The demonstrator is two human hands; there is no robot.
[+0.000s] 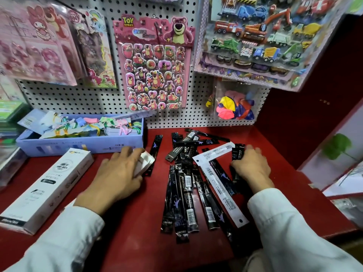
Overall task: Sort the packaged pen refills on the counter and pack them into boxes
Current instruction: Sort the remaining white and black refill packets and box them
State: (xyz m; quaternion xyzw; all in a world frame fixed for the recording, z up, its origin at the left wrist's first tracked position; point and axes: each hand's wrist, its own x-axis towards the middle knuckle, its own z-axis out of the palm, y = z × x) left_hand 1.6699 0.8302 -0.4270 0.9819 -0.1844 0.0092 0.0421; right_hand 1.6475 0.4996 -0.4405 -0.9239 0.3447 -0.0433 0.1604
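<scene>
red counter [137,222]: heap of slim black plastic refill packets [184,193] at centre | long white cardboard box [47,187] near left | wide lilac cardboard tray [82,143] far left, behind that box | white perforated pegboard [198,99] along far edge

You're facing a white pegboard wall [94,99] hung with sticker sheets [155,75] and a bag of balloons [235,107]. A red worktop [137,222] runs below it, with a dark red side panel [306,107] rising on your right.
</scene>
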